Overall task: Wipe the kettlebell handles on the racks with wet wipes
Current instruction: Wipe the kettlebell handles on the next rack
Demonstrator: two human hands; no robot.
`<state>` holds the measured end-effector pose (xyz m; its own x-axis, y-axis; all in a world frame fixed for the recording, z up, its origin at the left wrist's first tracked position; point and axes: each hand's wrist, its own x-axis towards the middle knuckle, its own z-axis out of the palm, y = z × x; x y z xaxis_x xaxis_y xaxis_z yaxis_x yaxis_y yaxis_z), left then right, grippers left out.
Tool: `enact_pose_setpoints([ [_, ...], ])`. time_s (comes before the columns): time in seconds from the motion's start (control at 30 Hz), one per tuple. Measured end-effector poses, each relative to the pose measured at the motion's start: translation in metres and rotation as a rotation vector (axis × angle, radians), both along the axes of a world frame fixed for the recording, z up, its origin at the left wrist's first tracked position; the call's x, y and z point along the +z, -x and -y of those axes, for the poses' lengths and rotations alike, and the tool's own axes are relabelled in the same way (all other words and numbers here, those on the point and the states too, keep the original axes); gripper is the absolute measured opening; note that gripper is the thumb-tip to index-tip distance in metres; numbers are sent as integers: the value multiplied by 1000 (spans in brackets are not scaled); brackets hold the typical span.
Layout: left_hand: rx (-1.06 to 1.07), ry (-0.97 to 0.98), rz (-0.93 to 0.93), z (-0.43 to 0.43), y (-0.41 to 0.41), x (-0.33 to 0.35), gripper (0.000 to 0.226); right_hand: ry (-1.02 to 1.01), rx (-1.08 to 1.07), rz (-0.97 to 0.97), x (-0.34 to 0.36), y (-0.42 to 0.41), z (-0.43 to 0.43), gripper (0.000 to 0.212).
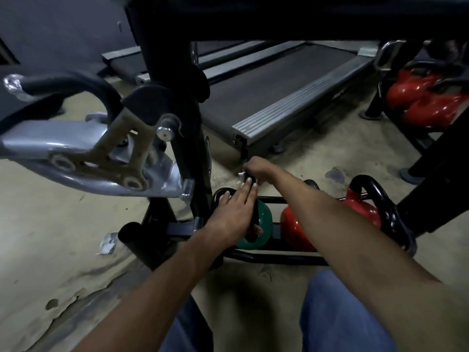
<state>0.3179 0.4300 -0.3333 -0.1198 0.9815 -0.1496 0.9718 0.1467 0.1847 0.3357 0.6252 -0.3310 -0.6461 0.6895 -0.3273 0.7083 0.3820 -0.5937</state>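
Note:
A green kettlebell point(264, 217) with a black handle sits on the low black rack point(276, 259) near the floor. My left hand point(232, 217) lies flat over the side of its handle, with the thumb hooked round the lower part. My right hand point(256, 168) is closed round the top of that handle, pressing a white wet wipe point(241, 177) against it. Only small corners of the wipe show. Beside it on the same rack are a red kettlebell point(297, 229) and another red one point(365, 212) with a black handle.
A silver and black exercise machine arm point(83, 148) juts in at the left, close above the rack. Treadmills point(274, 97) stand behind. More red kettlebells point(426, 102) sit on another rack at the far right. A torn wrapper point(107, 243) lies on the floor at the left.

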Motion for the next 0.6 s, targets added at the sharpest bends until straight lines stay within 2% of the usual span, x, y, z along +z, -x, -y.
enact_pose_setpoints([
  [0.17,13,-30,-17,0,1,-2,114,-66,-34,-96,20,2,20,32],
  [0.27,-7,-38,43,0,3,-4,114,-119,-217,-254,-7,-21,29,27],
  [0.33,2,-43,68,2,4,-4,113,-57,-418,-438,-23,-37,44,27],
  [0.4,3,-57,77,3,6,-4,114,71,-594,-557,-34,-45,57,30],
  [0.5,5,-63,93,3,6,-5,115,318,-747,-649,-55,-37,63,32],
  [0.6,6,-81,100,4,9,-8,115,690,-872,-751,-65,-28,61,19],
])
